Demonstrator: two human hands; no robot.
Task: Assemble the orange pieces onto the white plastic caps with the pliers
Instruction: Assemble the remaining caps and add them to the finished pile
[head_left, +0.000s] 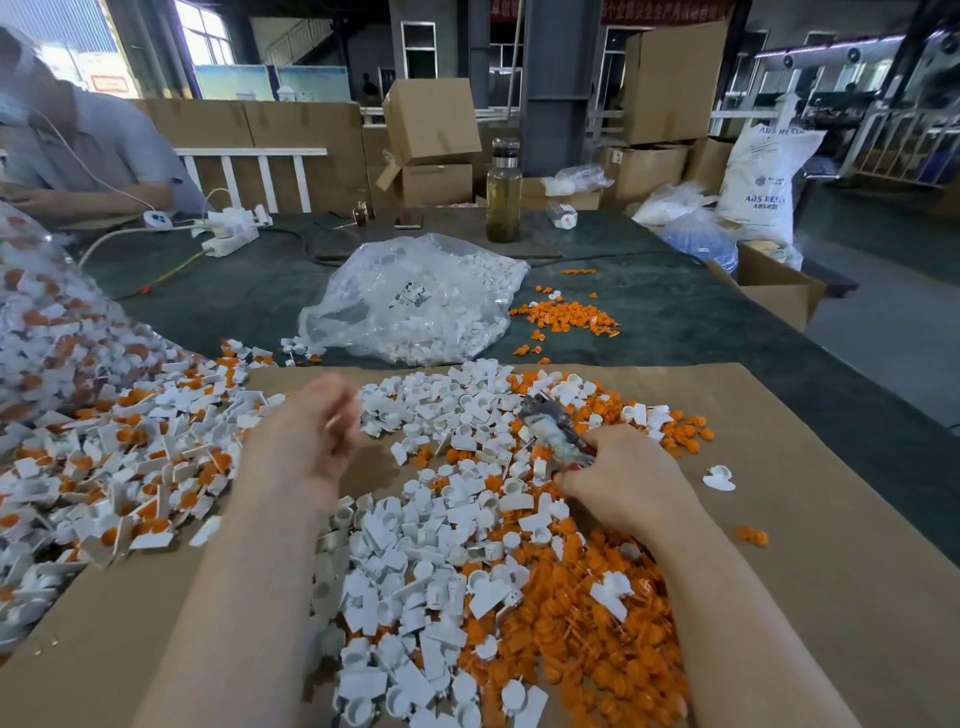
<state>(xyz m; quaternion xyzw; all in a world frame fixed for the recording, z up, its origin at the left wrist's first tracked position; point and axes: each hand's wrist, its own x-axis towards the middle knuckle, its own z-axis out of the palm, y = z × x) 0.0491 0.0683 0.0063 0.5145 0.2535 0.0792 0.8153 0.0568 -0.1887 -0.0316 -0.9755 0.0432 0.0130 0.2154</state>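
My fingers (340, 415) on the left hand (306, 441) are a blur over the cardboard sheet (810, 597), loosely curled, and I cannot tell whether they pinch a piece or hold nothing. My right hand (623, 483) is wrapped around the handles of the pliers (553, 434), whose taped nose points up and away from me over the parts; whether anything sits in the nose I cannot make out.

Judging by how things lie, a good share of the work is done and plenty is left. To my left spreads a heap of joined pieces (119, 467), white caps with orange showing in them, running off the cardboard edge, and beside it a clear bag (47, 332) that looks filled with the same white-and-orange mix. I take those as finished.

Between my arms lies the loose stock: a broad drift of white plastic caps (415, 582) with no orange in them, and to the right of it a thick bed of orange pieces (587, 639) under my right forearm. Farther up the green table, a second bag of white caps (415, 301) lies slumped, with a small scatter of orange parts (566, 317) just beside it. That reserve looks untouched, so I reckon the job is somewhere in its middle, not near its end.
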